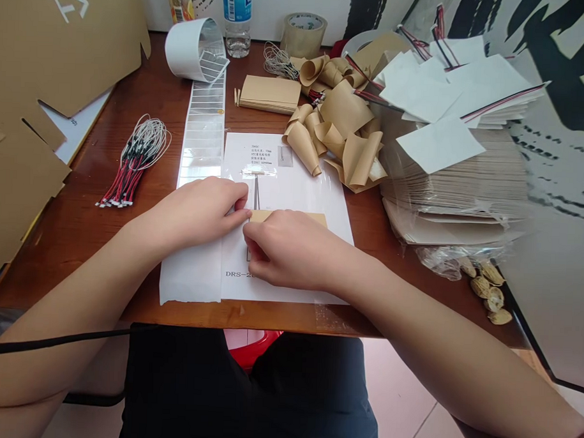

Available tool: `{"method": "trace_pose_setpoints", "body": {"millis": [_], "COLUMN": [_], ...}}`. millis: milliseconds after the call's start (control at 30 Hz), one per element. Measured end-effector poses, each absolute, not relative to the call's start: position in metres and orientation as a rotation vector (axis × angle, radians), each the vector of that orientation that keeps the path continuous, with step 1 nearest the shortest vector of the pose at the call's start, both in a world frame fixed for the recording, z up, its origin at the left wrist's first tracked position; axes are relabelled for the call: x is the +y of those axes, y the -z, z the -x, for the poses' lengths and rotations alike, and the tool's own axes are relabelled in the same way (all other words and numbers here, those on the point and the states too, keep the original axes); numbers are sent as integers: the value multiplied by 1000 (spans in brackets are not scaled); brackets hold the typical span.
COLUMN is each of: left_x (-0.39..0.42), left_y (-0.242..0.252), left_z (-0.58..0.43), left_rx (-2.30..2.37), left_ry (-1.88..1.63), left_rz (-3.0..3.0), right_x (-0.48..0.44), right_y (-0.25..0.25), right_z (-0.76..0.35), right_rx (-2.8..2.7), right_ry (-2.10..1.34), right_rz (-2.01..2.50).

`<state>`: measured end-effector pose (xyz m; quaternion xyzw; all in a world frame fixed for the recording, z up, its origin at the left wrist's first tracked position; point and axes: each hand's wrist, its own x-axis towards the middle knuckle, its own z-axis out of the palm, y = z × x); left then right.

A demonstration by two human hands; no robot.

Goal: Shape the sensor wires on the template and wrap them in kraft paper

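On the printed white sheet [294, 292], a strip of brown paper [314, 218] shows behind the knuckles of my right hand [291, 248]. That hand is closed with its fingers curled under, and whatever it grips or presses is hidden. My left hand [209, 206] has curled fingers, its thumb tip at the left end of the brown strip. What lies between its fingers does not show. Beneath my left wrist runs a label strip [203, 133], coming off a white roll [185, 49] at the back. Thin dark lines lead up the sheet from between my hands.
Left lies a bundle of red, black and white wires [135, 162]. Behind the sheet are stacked brown papers [269, 93], curled brown scraps [338, 131], a tape roll [304, 34] and a water bottle [237, 22]. A tall card stack [459, 174] and nutshells [493, 293] sit right; cardboard [53, 57] stands left.
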<state>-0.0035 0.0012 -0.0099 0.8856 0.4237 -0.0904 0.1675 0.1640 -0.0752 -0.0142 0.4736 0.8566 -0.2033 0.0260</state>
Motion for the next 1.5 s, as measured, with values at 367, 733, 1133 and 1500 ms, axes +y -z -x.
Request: {"method": "trace_pose_setpoints", "body": {"millis": [367,733,1133,1500], "left_x": [1,2,1,1], "left_y": [10,11,10,8], "left_z": [4,4,4,2], "left_rx": [1177,1164,1174,1180], "left_ry": [234,239,243,249], "left_rz": [-2523,-2537,-2521,-2526], "right_x": [-73,-72,-70,-69], "right_y": [16,15,19,16], "right_z": [-167,-169,-170,-168], "right_rx": [2682,2698,2669,2663], "right_ry": [652,776,846,784], "right_rz": [-1464,-1396,-1490,-1483]}}
